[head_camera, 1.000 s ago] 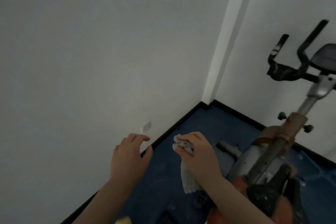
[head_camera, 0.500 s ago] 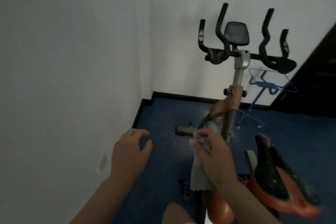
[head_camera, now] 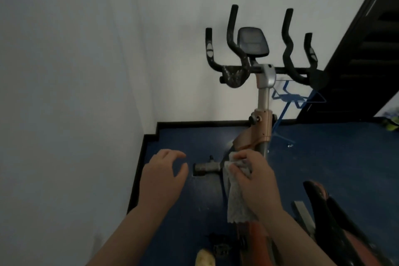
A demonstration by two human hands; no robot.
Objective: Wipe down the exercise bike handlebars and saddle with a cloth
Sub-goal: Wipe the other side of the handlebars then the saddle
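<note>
Right hand (head_camera: 257, 181) grips cloth (head_camera: 236, 205), fingers curled round it; cloth hangs below the fist, over the frame. Left hand (head_camera: 160, 181) empty, fingers loosely curled, in mid-air. Handlebars (head_camera: 235, 75) well ahead against the wall, speckled; saddle (head_camera: 323, 207) near the right forearm. Neither touched yet. Risk: loose cloth tail snags a post knob on the reach; one-handed wiping misses the far bar ends.

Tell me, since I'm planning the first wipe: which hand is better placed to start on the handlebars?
Probably the right hand: it already grips the cloth. The left hand holds nothing. Neither touches the handlebars.
</note>
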